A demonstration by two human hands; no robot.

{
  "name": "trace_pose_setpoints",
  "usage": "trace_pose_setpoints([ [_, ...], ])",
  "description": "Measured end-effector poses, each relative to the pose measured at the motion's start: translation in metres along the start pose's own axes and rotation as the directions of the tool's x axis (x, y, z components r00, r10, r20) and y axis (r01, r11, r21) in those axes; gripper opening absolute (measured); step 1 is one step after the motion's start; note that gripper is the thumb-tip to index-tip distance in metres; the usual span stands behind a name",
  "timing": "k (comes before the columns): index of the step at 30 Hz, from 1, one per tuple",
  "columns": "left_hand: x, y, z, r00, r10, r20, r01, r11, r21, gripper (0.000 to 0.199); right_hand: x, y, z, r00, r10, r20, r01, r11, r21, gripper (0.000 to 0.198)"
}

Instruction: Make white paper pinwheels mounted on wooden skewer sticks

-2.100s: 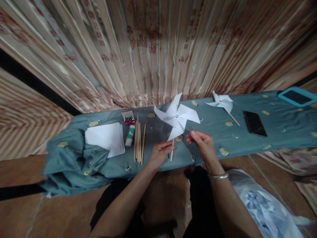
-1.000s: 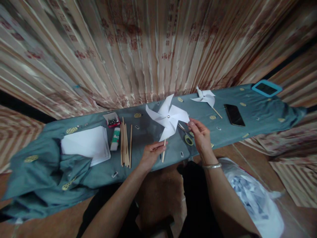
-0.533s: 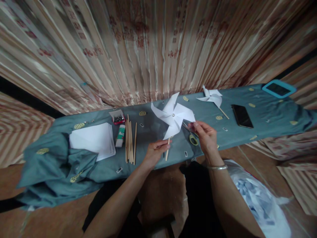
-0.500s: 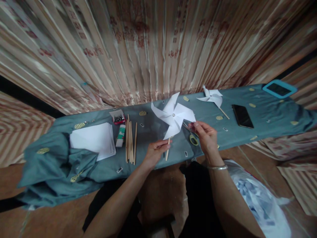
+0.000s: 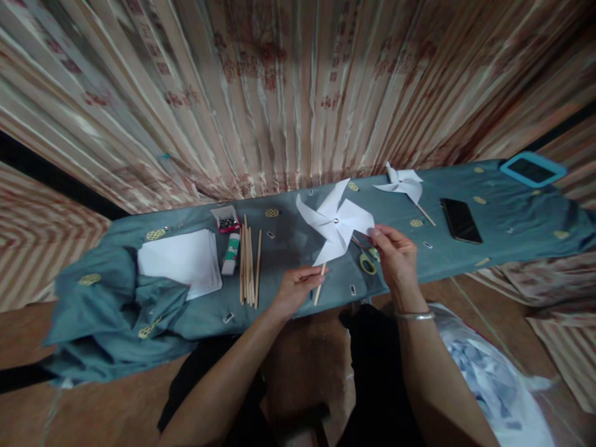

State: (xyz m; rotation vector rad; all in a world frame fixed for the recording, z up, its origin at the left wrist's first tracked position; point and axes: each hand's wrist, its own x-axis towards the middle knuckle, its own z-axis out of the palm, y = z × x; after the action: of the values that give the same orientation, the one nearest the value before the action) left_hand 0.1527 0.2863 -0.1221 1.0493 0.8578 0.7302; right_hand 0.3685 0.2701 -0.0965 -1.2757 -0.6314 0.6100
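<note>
A white paper pinwheel (image 5: 336, 221) with a round pin at its centre is held over the table, its face toward me. My left hand (image 5: 298, 288) is closed around its wooden stick (image 5: 318, 292), whose lower end sticks out below the fingers. With thumb and fingertips my right hand (image 5: 395, 253) pinches the tip of the right-hand blade. Scissors with yellow-green handles (image 5: 367, 264) lie on the cloth behind the pinwheel and beside my right hand, their blades partly hidden. Farther back on the right, a second paper pinwheel (image 5: 406, 184) lies on the table.
On the left are white paper sheets (image 5: 179, 261), a glue stick (image 5: 231, 254), several wooden sticks (image 5: 250, 267) and a small box of pins (image 5: 227, 220). A phone (image 5: 460, 220) and a blue-framed tablet (image 5: 533, 169) lie right. A plastic bag of paper scraps (image 5: 488, 379) stands below.
The pinwheel and both hands have shifted slightly right relative to the table. My right hand still pinches a blade tip, and my left hand keeps its hold on the stick.
</note>
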Motion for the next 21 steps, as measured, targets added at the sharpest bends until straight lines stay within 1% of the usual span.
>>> trace_pose_setpoints([
  [3,0.000,0.000,-0.001,1.000,0.012,-0.004,-0.012,1.000,0.002,0.030,0.000,0.001,0.002,0.999,0.027,-0.022,-0.027,1.000,0.007,0.027],
  [6,0.001,0.000,-0.001,1.000,0.021,-0.011,-0.021,1.000,0.006,0.028,-0.003,0.001,0.004,0.997,0.074,-0.015,-0.074,0.997,0.033,0.029],
  [10,0.002,0.001,-0.002,0.999,0.036,-0.026,-0.035,0.999,0.020,0.029,-0.007,-0.001,0.005,0.995,0.093,0.020,-0.093,0.996,0.011,0.028],
  [14,0.002,0.003,-0.001,0.999,0.033,-0.037,-0.034,0.999,-0.011,0.031,-0.012,-0.003,0.006,0.991,0.117,0.066,-0.117,0.993,-0.006,0.025],
  [17,0.001,0.005,-0.001,0.999,0.028,-0.041,-0.030,0.999,-0.039,0.032,-0.017,-0.005,0.008,0.987,0.116,0.109,-0.114,0.993,-0.031,0.023],
  [21,0.000,0.008,-0.001,0.997,0.034,-0.069,-0.036,0.999,-0.024,0.029,-0.023,-0.005,0.012,0.984,0.117,0.137,-0.106,0.991,-0.084,0.025],
])
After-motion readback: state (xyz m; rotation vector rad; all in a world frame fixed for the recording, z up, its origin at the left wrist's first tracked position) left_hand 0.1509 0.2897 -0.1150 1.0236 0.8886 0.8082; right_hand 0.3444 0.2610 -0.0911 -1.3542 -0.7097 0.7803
